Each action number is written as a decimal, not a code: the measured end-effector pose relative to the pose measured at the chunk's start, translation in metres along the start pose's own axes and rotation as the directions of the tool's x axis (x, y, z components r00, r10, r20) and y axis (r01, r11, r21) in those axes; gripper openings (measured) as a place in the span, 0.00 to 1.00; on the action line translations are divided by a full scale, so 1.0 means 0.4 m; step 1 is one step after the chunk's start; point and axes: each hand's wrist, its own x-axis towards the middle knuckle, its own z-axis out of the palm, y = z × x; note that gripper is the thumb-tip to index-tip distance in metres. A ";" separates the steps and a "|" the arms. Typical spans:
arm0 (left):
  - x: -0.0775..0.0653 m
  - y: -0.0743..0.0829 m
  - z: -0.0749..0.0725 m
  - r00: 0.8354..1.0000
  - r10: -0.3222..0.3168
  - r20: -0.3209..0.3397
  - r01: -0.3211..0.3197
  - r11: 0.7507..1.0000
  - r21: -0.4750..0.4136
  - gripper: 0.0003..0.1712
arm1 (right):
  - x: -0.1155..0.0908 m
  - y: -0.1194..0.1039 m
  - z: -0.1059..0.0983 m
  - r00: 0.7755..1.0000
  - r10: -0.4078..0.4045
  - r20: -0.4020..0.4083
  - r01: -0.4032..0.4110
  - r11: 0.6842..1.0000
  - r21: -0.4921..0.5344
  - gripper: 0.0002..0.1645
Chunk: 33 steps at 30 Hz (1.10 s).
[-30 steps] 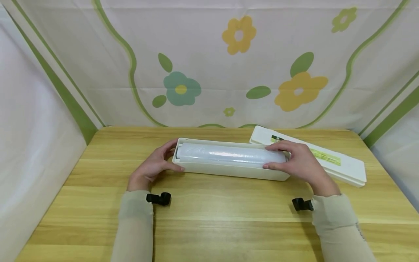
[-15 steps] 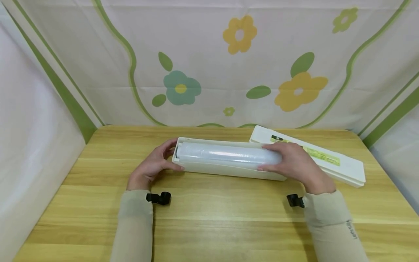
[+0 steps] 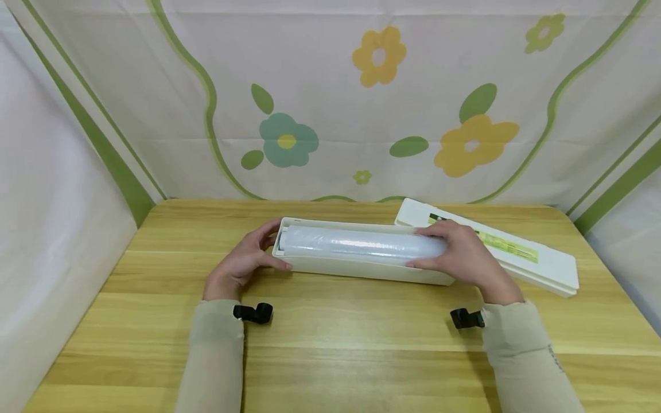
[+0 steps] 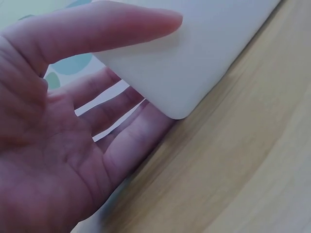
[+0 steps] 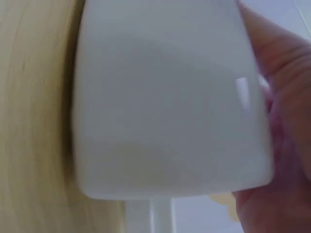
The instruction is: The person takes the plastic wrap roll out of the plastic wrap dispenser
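A white open-topped box (image 3: 356, 272) lies lengthwise on the wooden table, with a roll of cling film (image 3: 351, 242) inside it. My left hand (image 3: 245, 258) holds the box's left end, thumb on the front wall and fingers behind. The left wrist view shows that thumb (image 4: 141, 24) laid along the white wall. My right hand (image 3: 467, 255) reaches over the box's right end and grips the roll, thumb at the front side and fingers at the back. In the right wrist view the box's wall (image 5: 170, 107) fills the middle, and the thumb passes behind its upper edge. The roll's right end is hidden under the hand.
A long white lid (image 3: 542, 267) with a green and yellow label lies slanted behind and to the right of the box, partly behind my right hand. A flowered curtain (image 3: 330, 115) rises along the table's back edge. Bare wooden tabletop (image 3: 351, 344) stretches in front.
My right hand has slid a little to the left along the roll and now covers its right end. My left hand and the lid stay in place.
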 end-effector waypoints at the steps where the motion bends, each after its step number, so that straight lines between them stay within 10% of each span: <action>1: 0.000 0.000 0.000 1.000 0.002 -0.003 -0.002 1.000 -0.001 0.64 | 0.001 0.003 0.002 1.000 0.006 -0.005 -0.006 1.000 0.014 0.39; 33: 0.004 -0.008 -0.005 1.000 0.029 0.012 -0.029 1.000 0.000 0.64 | 0.010 0.003 -0.004 0.984 0.176 0.021 -0.177 0.977 0.121 0.40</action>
